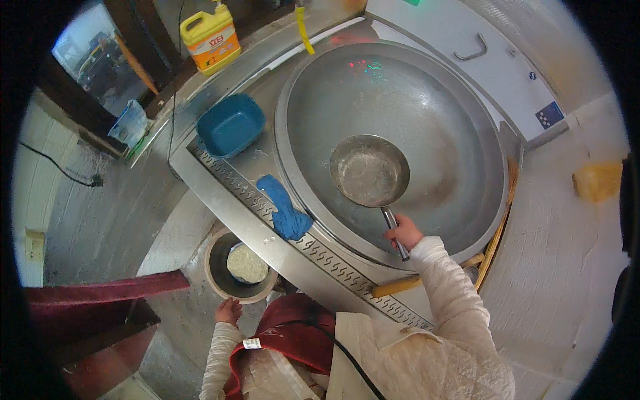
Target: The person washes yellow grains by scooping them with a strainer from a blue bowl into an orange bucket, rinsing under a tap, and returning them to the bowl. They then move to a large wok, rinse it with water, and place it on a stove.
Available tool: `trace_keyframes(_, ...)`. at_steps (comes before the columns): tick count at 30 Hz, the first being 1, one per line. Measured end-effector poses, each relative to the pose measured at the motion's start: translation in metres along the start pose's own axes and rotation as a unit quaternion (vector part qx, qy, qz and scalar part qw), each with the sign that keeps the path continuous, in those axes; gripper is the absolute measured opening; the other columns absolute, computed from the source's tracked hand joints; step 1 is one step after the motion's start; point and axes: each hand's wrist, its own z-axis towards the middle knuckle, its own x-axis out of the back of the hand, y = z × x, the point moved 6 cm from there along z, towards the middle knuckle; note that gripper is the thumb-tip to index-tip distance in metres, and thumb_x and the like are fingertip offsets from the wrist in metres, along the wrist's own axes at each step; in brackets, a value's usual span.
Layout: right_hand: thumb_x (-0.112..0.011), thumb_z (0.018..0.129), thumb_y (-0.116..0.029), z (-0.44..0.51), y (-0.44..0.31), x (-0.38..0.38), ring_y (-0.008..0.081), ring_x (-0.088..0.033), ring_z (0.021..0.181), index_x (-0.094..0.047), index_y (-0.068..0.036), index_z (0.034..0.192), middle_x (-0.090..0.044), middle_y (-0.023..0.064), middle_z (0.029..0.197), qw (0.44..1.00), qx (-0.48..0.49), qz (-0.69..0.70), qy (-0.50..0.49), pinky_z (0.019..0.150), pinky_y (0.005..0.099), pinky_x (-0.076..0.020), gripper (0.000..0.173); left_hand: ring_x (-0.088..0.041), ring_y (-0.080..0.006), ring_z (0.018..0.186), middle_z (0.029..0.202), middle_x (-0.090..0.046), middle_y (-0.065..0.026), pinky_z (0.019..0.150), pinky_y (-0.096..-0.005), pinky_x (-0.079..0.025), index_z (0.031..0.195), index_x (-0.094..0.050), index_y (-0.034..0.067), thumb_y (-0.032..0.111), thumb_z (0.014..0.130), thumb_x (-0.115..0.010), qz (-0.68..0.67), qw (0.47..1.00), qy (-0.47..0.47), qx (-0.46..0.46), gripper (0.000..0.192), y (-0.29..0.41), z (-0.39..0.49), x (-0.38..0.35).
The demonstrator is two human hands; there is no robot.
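My right hand [404,233] grips the handle of a round metal saucepan-like scoop [370,170]. The scoop is over the lower left part of a very large metal wok [400,115] set into a steel stove top. Its inside looks wet, but I cannot tell how much liquid is in it. Low on the left, my left hand [229,312] holds nothing, its fingers loosely spread. Beside it on the floor stands a round bucket [210,272] with a pale, rounded mass [247,263] inside.
A crumpled blue cloth [287,212] lies across the slotted drain strip [325,256], near a blue-green plastic basin [231,125]. A wooden handle [397,287] projects at the stove's front. A yellow detergent jug [210,37] stands on the back ledge. A white panel with a handle [472,48] borders the wok.
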Motion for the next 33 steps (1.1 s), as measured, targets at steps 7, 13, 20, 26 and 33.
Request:
trace_keyframes(7, -0.066, 0.069, -0.001, -0.026, -0.011, -0.011, 0.0166, -0.051, 0.046, -0.048, 0.0, 0.102, -0.052, 0.0067, 0.069, 0.999, 0.035, 0.0, -0.013, 0.04, 0.0323, -0.042, 0.037, -0.061, -0.0201, 0.066, 0.085, -0.065, -0.0087, 0.054, -0.0311, -0.048, 0.11, -0.056, 0.002, 0.018, 0.086, -0.059, -0.038, 0.999, 0.016, 0.011, 0.029, -0.019, -0.018, 0.02)
trace_keyframes(13, -0.063, 0.07, 0.001, -0.069, -0.041, -0.022, 0.012, -0.047, 0.048, -0.049, -0.001, 0.105, -0.05, 0.0045, 0.07, 0.998, 0.054, -0.029, 0.005, 0.041, 0.0275, -0.0407, 0.038, -0.064, -0.0233, 0.079, 0.095, -0.067, -0.0092, 0.065, -0.0351, -0.052, 0.106, -0.058, 0.005, 0.023, 0.086, -0.063, 0.011, 1.0, 0.012, -0.019, 0.028, -0.027, -0.028, 0.026)
trace_keyframes(20, -0.059, 0.073, 0.005, -0.136, -0.065, -0.078, 0.0107, -0.046, 0.042, -0.042, -0.008, 0.083, -0.05, 0.0025, 0.062, 0.992, 0.109, -0.056, -0.014, 0.038, 0.0257, -0.0361, 0.024, -0.064, -0.0179, 0.082, 0.095, -0.068, -0.0075, 0.068, -0.0329, -0.05, 0.117, -0.055, 0.005, 0.019, 0.088, -0.058, 0.034, 0.997, 0.062, 0.041, 0.033, -0.054, -0.063, 0.061)
trace_keyframes(26, -0.057, 0.072, 0.007, -0.195, -0.064, -0.162, 0.0102, -0.047, 0.043, -0.043, -0.007, 0.083, -0.051, 0.0036, 0.063, 0.99, 0.113, -0.043, -0.076, 0.041, 0.0235, -0.0368, 0.023, -0.064, -0.0174, 0.079, 0.096, -0.068, -0.0079, 0.064, -0.0327, -0.049, 0.114, -0.055, 0.006, 0.02, 0.088, -0.058, -0.012, 0.999, 0.021, 0.031, 0.03, -0.081, -0.06, 0.128)
trace_keyframes(33, -0.06, 0.072, 0.007, -0.236, -0.027, -0.28, 0.0109, -0.049, 0.047, -0.046, -0.007, 0.09, -0.052, 0.0029, 0.068, 0.983, 0.107, -0.066, -0.137, 0.041, 0.0239, -0.039, 0.027, -0.064, -0.0189, 0.08, 0.093, -0.067, -0.0096, 0.068, -0.0331, -0.049, 0.112, -0.058, 0.003, 0.022, 0.082, -0.064, 0.131, 0.989, 0.065, 0.013, 0.037, -0.129, -0.066, 0.242)
